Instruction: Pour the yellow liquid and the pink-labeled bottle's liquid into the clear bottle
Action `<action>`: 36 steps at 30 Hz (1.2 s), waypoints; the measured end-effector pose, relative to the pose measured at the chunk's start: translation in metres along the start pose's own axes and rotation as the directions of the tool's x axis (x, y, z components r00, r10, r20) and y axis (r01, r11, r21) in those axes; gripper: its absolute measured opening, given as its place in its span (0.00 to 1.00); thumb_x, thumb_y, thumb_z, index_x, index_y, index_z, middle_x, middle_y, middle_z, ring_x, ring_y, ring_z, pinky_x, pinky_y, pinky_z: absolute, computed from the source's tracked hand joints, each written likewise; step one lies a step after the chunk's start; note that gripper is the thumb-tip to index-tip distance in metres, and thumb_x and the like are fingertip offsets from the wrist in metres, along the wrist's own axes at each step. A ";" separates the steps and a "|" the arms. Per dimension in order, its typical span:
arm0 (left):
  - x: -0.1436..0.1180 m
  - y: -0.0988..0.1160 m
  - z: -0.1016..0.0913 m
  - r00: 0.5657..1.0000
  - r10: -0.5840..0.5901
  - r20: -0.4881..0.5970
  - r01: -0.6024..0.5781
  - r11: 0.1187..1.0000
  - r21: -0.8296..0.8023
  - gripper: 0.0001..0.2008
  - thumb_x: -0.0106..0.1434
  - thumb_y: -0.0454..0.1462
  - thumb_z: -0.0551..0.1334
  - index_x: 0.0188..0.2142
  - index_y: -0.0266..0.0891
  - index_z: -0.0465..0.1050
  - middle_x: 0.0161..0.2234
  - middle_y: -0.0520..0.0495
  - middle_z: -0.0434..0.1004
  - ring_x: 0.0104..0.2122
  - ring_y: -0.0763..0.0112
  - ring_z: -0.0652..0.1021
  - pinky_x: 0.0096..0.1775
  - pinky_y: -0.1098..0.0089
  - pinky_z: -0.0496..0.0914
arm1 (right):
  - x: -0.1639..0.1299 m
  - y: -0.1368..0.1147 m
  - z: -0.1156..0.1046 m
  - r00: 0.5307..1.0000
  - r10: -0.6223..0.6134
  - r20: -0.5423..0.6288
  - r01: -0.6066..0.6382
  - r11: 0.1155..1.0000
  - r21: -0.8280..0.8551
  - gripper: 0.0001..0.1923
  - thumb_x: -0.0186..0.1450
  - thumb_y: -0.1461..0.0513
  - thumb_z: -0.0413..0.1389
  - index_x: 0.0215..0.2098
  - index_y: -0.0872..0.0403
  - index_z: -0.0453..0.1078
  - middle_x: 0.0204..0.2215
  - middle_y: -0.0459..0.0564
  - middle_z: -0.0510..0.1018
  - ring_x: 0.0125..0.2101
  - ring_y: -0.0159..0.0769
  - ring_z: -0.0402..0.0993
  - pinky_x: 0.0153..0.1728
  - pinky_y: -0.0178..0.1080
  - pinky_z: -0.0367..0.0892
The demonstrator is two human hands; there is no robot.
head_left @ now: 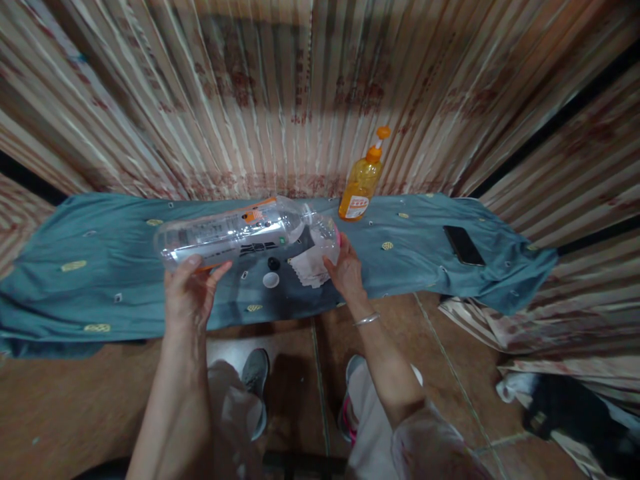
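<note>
My left hand [193, 287] is closed round the underside of a large clear plastic bottle [225, 233] with an orange and silver label. The bottle lies nearly level in the air, its neck pointing right. At its mouth is a small clear plastic container [325, 237] with a pink edge, held in the fingers of my right hand [346, 270]. Whether the two rims touch, I cannot tell. Below them on the blue cloth lie a pale piece with a jagged edge [310, 268], a round white cap [271, 280] and a small black object [273, 263].
A pump bottle [357, 190] of orange liquid stands at the back of the cloth-covered table [405, 257]. Further right lies a black phone [463, 245]. A pleated curtain [250, 100] hangs behind. Dark and white cloth [570, 413] lies on the floor at right.
</note>
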State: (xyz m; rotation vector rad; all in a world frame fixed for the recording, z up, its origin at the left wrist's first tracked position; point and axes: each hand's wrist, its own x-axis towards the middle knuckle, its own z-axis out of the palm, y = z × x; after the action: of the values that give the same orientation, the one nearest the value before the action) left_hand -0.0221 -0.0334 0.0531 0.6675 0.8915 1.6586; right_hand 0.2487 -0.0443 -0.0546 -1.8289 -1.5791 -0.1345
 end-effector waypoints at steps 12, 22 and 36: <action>-0.001 0.000 0.002 1.000 -0.006 -0.004 0.006 1.000 0.010 0.18 0.34 0.33 0.71 0.29 0.38 0.71 0.33 0.51 0.78 0.32 0.67 0.78 0.27 0.70 0.79 | 0.001 -0.001 -0.001 1.000 0.009 0.021 -0.008 1.000 -0.017 0.34 0.62 0.59 0.53 0.63 0.64 0.48 0.55 0.66 0.68 0.55 0.49 0.66 0.53 0.49 0.66; -0.002 0.001 0.001 1.000 -0.001 0.016 0.001 1.000 0.028 0.20 0.36 0.33 0.70 0.32 0.39 0.70 0.35 0.50 0.78 0.33 0.68 0.78 0.28 0.70 0.79 | 0.000 0.000 -0.001 1.000 0.017 0.020 -0.017 1.000 -0.010 0.35 0.62 0.59 0.53 0.63 0.63 0.47 0.55 0.67 0.69 0.55 0.49 0.66 0.53 0.49 0.67; -0.002 0.001 0.003 1.000 0.010 0.029 -0.010 1.000 0.021 0.20 0.36 0.34 0.71 0.31 0.39 0.72 0.31 0.51 0.79 0.31 0.67 0.79 0.28 0.70 0.79 | 0.000 -0.004 -0.004 0.998 0.043 0.043 -0.044 0.999 0.006 0.35 0.61 0.60 0.54 0.62 0.64 0.49 0.56 0.68 0.68 0.56 0.48 0.65 0.54 0.48 0.65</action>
State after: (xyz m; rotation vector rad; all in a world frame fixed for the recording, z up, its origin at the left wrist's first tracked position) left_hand -0.0198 -0.0348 0.0551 0.7097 0.8876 1.6465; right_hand 0.2470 -0.0462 -0.0499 -1.8709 -1.5660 -0.0702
